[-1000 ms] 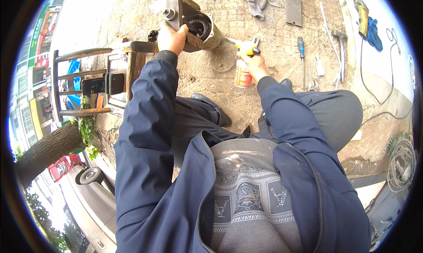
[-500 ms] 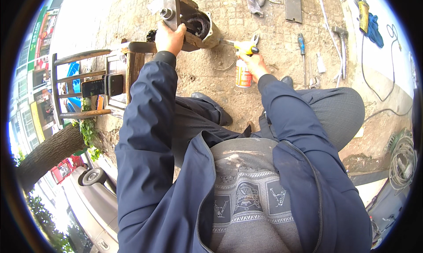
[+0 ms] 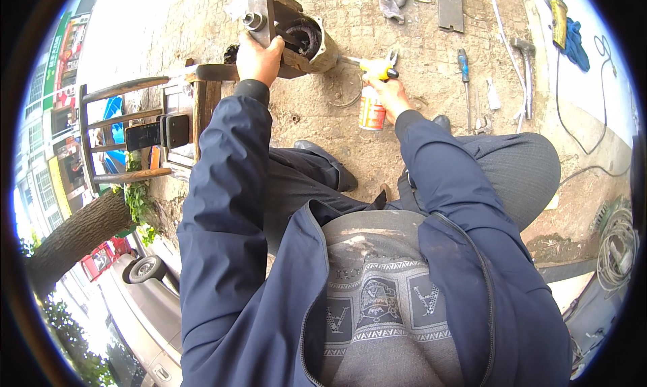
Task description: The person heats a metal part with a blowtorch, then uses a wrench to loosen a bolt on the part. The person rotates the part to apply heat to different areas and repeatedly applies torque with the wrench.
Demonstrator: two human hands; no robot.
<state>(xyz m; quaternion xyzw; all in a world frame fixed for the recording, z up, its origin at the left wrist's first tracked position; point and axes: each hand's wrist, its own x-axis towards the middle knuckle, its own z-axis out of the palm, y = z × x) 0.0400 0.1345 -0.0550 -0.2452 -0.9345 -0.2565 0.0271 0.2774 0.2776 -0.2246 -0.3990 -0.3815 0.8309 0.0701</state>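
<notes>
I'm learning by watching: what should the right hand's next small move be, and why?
Probably to sweep the torch slowly along the round housing, rather than dwell on one spot. The right hand grips it with the nozzle pointing at the housing's right side, while the left hand holds the metal plate at the other end. I can't make out a flame.

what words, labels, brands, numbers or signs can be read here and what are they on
Canister by the right hand: orange-and-white label print, too small to read reliably.
Grey shirt: large pale letter shapes show, not copied here.
Green sign, far left: too blurred to read.
Phone at the chair: any screen text is too small.
</notes>
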